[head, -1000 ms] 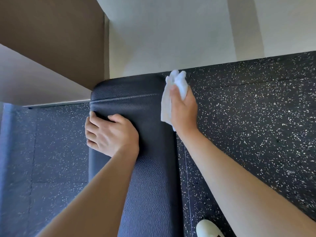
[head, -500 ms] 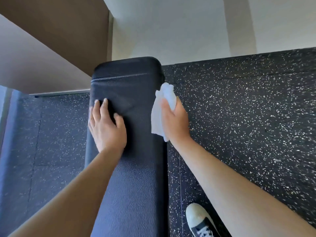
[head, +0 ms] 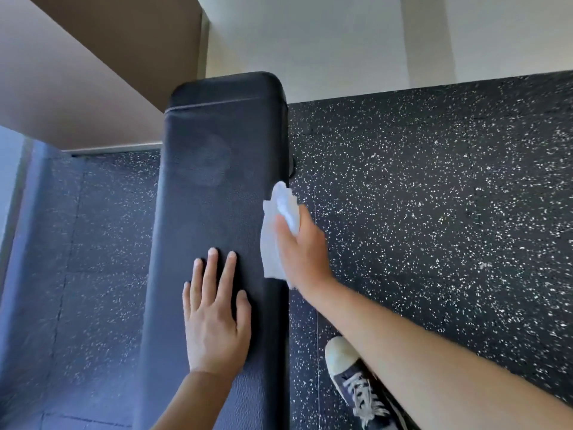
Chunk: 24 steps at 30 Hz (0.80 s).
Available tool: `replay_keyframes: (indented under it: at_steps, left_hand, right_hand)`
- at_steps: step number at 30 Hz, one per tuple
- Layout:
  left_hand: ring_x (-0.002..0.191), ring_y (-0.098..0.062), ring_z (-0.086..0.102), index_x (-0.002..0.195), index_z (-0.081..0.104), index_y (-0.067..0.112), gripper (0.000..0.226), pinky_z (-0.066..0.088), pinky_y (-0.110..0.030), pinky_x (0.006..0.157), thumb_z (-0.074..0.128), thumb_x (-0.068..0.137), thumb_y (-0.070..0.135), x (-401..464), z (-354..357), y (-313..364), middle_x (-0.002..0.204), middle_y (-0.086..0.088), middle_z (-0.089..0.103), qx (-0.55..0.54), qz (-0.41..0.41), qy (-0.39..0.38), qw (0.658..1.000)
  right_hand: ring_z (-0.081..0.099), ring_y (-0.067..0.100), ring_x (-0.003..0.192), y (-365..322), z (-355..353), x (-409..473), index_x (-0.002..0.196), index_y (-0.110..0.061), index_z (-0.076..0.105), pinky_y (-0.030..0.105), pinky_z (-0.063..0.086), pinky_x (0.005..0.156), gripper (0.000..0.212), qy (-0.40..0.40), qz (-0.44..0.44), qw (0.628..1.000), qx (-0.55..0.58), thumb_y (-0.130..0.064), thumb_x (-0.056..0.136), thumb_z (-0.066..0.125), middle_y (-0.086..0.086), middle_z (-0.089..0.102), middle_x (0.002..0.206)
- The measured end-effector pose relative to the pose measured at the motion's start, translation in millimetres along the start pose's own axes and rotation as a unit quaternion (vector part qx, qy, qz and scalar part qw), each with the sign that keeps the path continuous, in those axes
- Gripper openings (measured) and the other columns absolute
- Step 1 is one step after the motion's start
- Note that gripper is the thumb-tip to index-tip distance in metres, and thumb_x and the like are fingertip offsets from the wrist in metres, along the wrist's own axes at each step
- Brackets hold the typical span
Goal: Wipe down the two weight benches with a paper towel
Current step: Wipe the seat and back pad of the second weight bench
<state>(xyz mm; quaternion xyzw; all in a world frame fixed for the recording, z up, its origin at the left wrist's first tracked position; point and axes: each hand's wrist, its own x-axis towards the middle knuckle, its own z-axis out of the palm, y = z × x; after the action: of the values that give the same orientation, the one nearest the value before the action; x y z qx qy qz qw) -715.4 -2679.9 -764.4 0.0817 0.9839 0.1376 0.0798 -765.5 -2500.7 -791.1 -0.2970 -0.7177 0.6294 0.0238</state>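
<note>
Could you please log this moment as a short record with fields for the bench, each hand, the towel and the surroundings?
bench: black padded weight bench, running away from the camera toward the wall
left hand: left hand flat on the bench top, fingers straight
right hand: right hand at the bench's right edge, holding the paper towel
towel: white crumpled paper towel against the bench's right side
floor: dark speckled rubber floor
other: dark laced sneaker on the floor right of the bench
</note>
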Motion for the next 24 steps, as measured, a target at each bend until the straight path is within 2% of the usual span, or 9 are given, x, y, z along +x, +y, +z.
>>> replay_keyframes:
  at_steps: [2, 5, 8, 12, 15, 18, 21, 24]
  left_hand:
    - [0.163, -0.020, 0.011, 0.164, 0.031, 0.031, 0.065, 0.015, -0.048, 0.129, 0.037, 0.099, 0.037, -35.6, -1.6, -12.9, 0.175, 0.009, 0.017, 0.012, 0.021, -0.009, 1.000]
    - [0.162, -0.022, 0.014, 0.164, 0.032, 0.028, 0.067, 0.021, -0.049, 0.125, 0.040, 0.098, 0.036, -96.2, -8.3, -36.8, 0.175, 0.006, 0.018, 0.035, 0.040, -0.022, 0.998]
    - [0.162, -0.026, 0.015, 0.164, 0.032, 0.026, 0.066, 0.021, -0.053, 0.125, 0.037, 0.099, 0.034, -126.8, -3.9, -36.1, 0.175, 0.002, 0.018, 0.046, 0.015, -0.035, 0.998]
    - [0.163, -0.027, 0.010, 0.166, 0.026, 0.027, 0.068, 0.016, -0.057, 0.127, 0.031, 0.099, 0.030, -128.0, 5.7, -23.7, 0.175, 0.001, 0.015, 0.050, -0.026, -0.039, 0.998]
    - [0.163, -0.025, 0.009, 0.167, 0.022, 0.030, 0.066, 0.018, -0.055, 0.127, 0.030, 0.101, 0.033, -139.6, 4.9, -30.7, 0.176, 0.005, 0.013, 0.071, -0.019, -0.044, 0.996]
    - [0.163, -0.024, 0.007, 0.167, 0.023, 0.032, 0.064, 0.020, -0.055, 0.127, 0.030, 0.103, 0.036, -158.9, 4.4, -36.9, 0.176, 0.006, 0.010, 0.084, 0.015, -0.057, 0.995]
    - [0.163, -0.028, 0.010, 0.166, 0.026, 0.030, 0.065, 0.020, -0.059, 0.126, 0.031, 0.101, 0.034, -165.6, 10.6, -31.5, 0.176, 0.003, 0.014, 0.081, -0.001, -0.047, 0.996]
    - [0.162, -0.030, 0.012, 0.166, 0.027, 0.030, 0.067, 0.020, -0.061, 0.126, 0.032, 0.099, 0.032, -164.6, 12.2, -28.7, 0.175, 0.001, 0.016, 0.068, -0.011, -0.036, 0.997]
  right_hand:
    - [0.063, 0.022, 0.096, -20.8, 1.0, 41.6, 0.116, -0.021, 0.060, 0.041, 0.050, 0.088, 0.028, 0.001, 0.030, 1.000, 0.007, -0.043, 0.102, 0.049, -0.003, 0.070, 0.103]
    - [0.063, 0.027, 0.102, -26.9, 4.1, 55.9, 0.122, -0.018, 0.059, 0.040, 0.048, 0.087, 0.032, 0.013, 0.015, 1.000, -0.014, -0.042, 0.103, 0.049, 0.002, 0.071, 0.109]
    - [0.064, 0.027, 0.106, -1.9, 3.0, -0.5, 0.127, -0.018, 0.059, 0.041, 0.049, 0.093, 0.033, 0.012, 0.024, 1.000, -0.005, -0.040, 0.104, 0.052, 0.003, 0.071, 0.116]
    - [0.061, 0.016, 0.091, 44.4, -3.2, -119.3, 0.122, -0.022, 0.059, 0.034, 0.046, 0.082, 0.032, -0.020, 0.027, 0.999, -0.008, -0.046, 0.103, 0.051, -0.001, 0.071, 0.105]
    - [0.065, 0.018, 0.102, 61.8, -9.4, -170.6, 0.131, -0.026, 0.059, 0.033, 0.048, 0.088, 0.035, -0.048, 0.024, 0.998, -0.022, -0.044, 0.103, 0.053, -0.003, 0.072, 0.112]
    - [0.064, 0.016, 0.108, 56.3, -14.1, -158.0, 0.136, -0.029, 0.058, 0.029, 0.047, 0.091, 0.037, -0.061, 0.043, 0.997, -0.019, -0.044, 0.102, 0.053, -0.006, 0.073, 0.118]
    - [0.064, 0.019, 0.113, 38.8, -17.4, -122.7, 0.140, -0.032, 0.055, 0.037, 0.050, 0.098, 0.040, -0.075, 0.050, 0.996, -0.026, -0.043, 0.101, 0.052, -0.006, 0.071, 0.125]
    - [0.063, 0.015, 0.108, 27.9, -19.5, -98.0, 0.138, -0.032, 0.056, 0.032, 0.046, 0.091, 0.039, -0.085, 0.043, 0.994, -0.044, -0.042, 0.101, 0.052, -0.009, 0.070, 0.125]
